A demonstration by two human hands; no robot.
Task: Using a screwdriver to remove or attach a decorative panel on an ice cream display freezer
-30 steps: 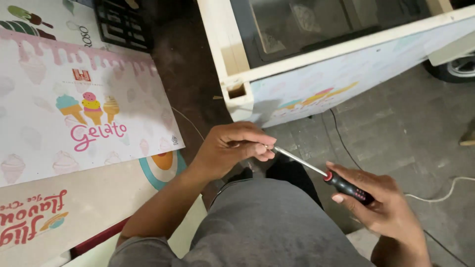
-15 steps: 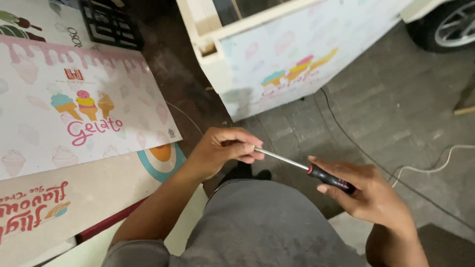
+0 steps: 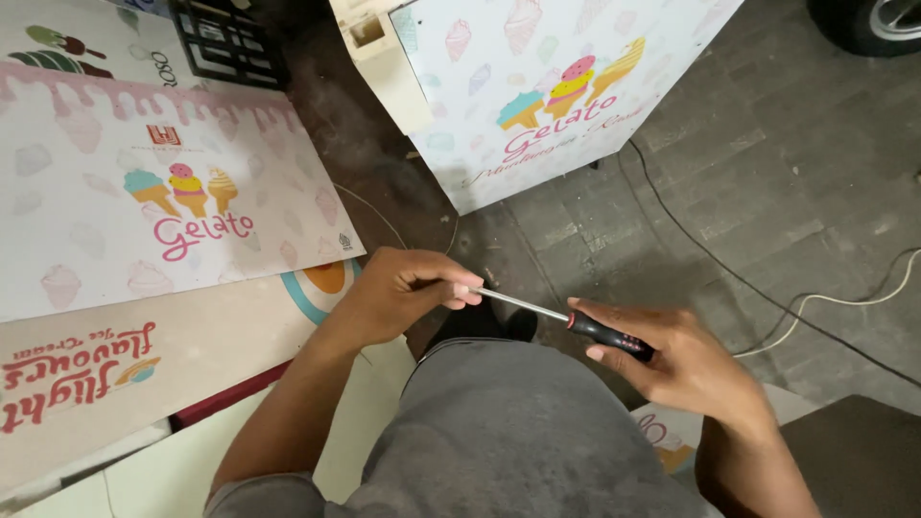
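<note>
My right hand point(image 3: 676, 360) grips the black and red handle of a screwdriver point(image 3: 566, 319), whose steel shaft points left. My left hand point(image 3: 408, 293) has its fingers pinched around the tip of that shaft; whatever small thing sits at the tip is hidden by the fingers. Both hands hover above my knee in grey trousers point(image 3: 518, 432). In front of me stands a white freezer cabinet point(image 3: 537, 86) printed with ice-cream pictures, its cream corner post toward me.
Printed ice-cream panels point(image 3: 144, 192) lie flat on the floor at the left, with a black crate point(image 3: 230, 43) behind them. A black cable point(image 3: 729, 269) and a white cable point(image 3: 844, 297) run over the paved floor on the right. A tyre point(image 3: 873, 24) shows top right.
The view has tilted down and the cabinet has slid up in the picture. Both hands keep the same hold on the screwdriver and have shifted slightly.
</note>
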